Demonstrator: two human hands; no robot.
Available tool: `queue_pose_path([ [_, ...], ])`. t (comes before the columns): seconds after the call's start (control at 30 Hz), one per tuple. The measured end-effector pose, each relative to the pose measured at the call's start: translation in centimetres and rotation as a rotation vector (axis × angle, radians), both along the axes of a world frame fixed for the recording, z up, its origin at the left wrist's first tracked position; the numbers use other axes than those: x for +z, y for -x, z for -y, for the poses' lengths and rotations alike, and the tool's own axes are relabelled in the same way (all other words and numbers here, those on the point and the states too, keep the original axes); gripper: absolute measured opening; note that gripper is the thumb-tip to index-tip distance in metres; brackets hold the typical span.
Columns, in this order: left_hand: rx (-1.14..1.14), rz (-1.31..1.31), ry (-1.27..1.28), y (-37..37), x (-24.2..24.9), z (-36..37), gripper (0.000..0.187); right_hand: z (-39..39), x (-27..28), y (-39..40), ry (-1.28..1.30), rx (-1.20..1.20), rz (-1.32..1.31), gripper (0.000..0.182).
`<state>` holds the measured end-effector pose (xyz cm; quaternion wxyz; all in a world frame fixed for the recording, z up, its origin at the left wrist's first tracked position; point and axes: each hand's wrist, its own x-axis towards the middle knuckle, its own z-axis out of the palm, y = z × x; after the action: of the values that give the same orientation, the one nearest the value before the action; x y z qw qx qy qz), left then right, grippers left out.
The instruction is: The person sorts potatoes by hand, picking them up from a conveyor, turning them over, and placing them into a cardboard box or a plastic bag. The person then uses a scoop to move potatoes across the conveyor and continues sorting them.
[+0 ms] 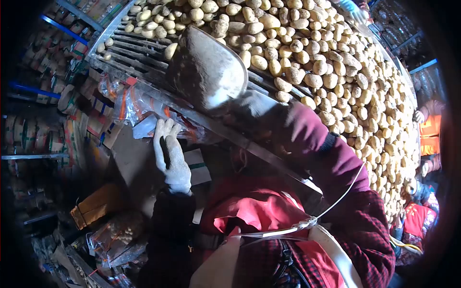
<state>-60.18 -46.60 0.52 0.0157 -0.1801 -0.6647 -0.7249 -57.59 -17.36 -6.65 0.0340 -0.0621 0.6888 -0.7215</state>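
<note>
In a pale work glove, my right hand [254, 106] grips the near end of a large, dirt-coated scoop [209, 65]. The scoop is tipped with its rounded underside towards me, over the slatted rack [139, 55] at the edge of the potato heap [307, 53]; what is inside it is hidden. My left hand [173, 156], also gloved, has its fingers stretched out. Its fingertips overlap a whitish sheet [145, 126] beside clear plastic bags [132, 103] with orange strips, which hang along the rack's near rail [230, 132].
Another person's gloved hand [354, 10] is at the far side of the potatoes. More people in orange [430, 132] and red [415, 221] clothing stand at the right. Stacked cartons [33, 137] fill the left, with a cardboard box [98, 204] and a bag of potatoes [124, 230] below.
</note>
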Motion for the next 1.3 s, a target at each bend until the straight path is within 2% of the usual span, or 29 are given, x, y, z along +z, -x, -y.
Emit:
queue_pose_path([
  [0.07,0.016,0.003,0.017,0.6,0.3,0.0,0.048,-1.5,1.6,-3.4,-0.383,-0.013,-0.168,0.020],
  [0.1,0.022,-0.011,0.028,0.8,0.4,-0.1,0.050,-1.2,2.2,-6.1,-0.288,-0.127,0.129,0.018],
  [0.13,0.024,-0.006,0.054,1.0,0.8,-0.2,0.050,0.0,8.2,-8.0,-0.362,-0.154,0.296,0.017],
  [0.2,0.031,-0.027,0.040,1.4,1.5,-1.3,0.049,0.5,12.1,-12.0,-0.434,-0.235,0.445,0.016],
  [0.23,0.008,-0.051,0.042,1.7,1.6,-1.7,0.048,0.0,10.8,-14.3,-0.435,-0.286,0.423,0.020],
  [0.27,-0.031,-0.148,0.049,2.3,1.2,-2.0,0.047,0.5,14.5,-15.4,-0.456,-0.350,0.640,0.022],
  [0.33,-0.093,-0.176,0.077,2.6,1.6,-3.2,0.046,-0.7,14.8,-18.0,-0.488,-0.514,0.750,0.030],
  [0.37,-0.129,-0.192,0.094,2.6,1.9,-3.9,0.046,-1.0,16.4,-18.9,-0.460,-0.647,0.826,0.033],
  [0.43,-0.174,-0.202,0.057,3.1,1.6,-5.1,0.046,-2.8,14.7,-22.0,-0.214,-0.861,0.564,0.039],
  [0.47,-0.203,-0.208,0.021,3.2,1.5,-5.9,0.046,-3.6,14.4,-23.2,-0.119,-0.904,0.643,0.038],
  [0.53,-0.226,-0.220,0.054,2.8,2.1,-7.4,0.045,-3.4,14.4,-24.2,-0.150,-0.904,0.651,0.038],
  [0.6,-0.245,-0.237,0.093,2.2,2.8,-8.6,0.045,-1.2,14.3,-22.3,-0.061,-0.786,0.580,0.037],
  [0.63,-0.256,-0.279,0.125,2.0,3.1,-9.0,0.045,0.0,14.4,-20.7,0.111,-0.654,0.535,0.038],
  [0.67,-0.262,-0.323,0.156,1.7,3.4,-9.3,0.045,0.9,12.7,-19.3,-0.138,-0.636,0.470,0.035],
  [0.7,-0.265,-0.368,0.182,1.5,3.6,-9.7,0.046,1.9,12.1,-18.2,-0.105,-0.596,0.456,0.030],
  [0.73,-0.320,-0.226,0.100,1.4,3.5,-10.2,0.047,2.9,11.6,-17.1,-0.071,-0.556,0.443,0.031],
  [0.77,-0.309,-0.243,0.182,1.3,3.7,-10.6,0.048,3.1,9.9,-16.5,-0.433,-0.517,0.429,0.034],
  [0.83,-0.372,0.091,0.222,1.2,3.9,-11.2,0.054,3.6,9.5,-17.3,-0.719,-0.551,0.210,0.038],
  [0.87,-0.466,-0.004,0.318,2.3,2.7,-11.1,0.055,3.2,9.6,-18.2,-0.724,-0.569,0.221,0.038],
  [0.9,-0.562,-0.102,0.415,3.2,1.5,-11.0,0.057,2.9,12.0,-18.7,-0.538,-0.461,0.470,0.038],
  [0.93,-0.617,-0.005,0.380,2.7,2.2,-11.2,0.055,2.8,13.3,-19.2,-0.335,-0.348,0.706,0.038],
  [0.97,-0.669,0.093,0.345,2.1,3.1,-11.3,0.053,3.0,12.9,-20.6,-0.358,-0.332,0.688,0.036],
  [1.0,-0.688,0.097,0.347,2.0,3.5,-11.5,0.053,3.5,13.0,-21.9,-0.356,-0.428,0.636,0.034],
  [1.07,-0.992,-0.083,0.531,2.3,3.7,-11.8,0.054,4.5,13.4,-24.3,-0.354,-0.594,0.563,0.028],
  [1.13,-1.217,-0.076,0.943,4.2,-1.2,-10.5,0.061,4.1,12.5,-26.3,-0.438,-0.579,0.571,0.027],
  [1.2,-1.257,-0.538,1.305,4.2,-1.2,-12.1,0.059,3.6,12.3,-28.1,-0.560,-0.538,0.630,0.025],
  [1.23,-1.348,-0.903,0.994,4.1,-0.8,-13.1,0.056,3.4,11.5,-29.0,-0.553,-0.552,0.629,0.025],
  [1.3,-1.397,-1.248,0.649,2.3,0.3,-15.1,0.055,3.3,8.9,-30.8,-0.624,-0.607,0.504,0.026],
])
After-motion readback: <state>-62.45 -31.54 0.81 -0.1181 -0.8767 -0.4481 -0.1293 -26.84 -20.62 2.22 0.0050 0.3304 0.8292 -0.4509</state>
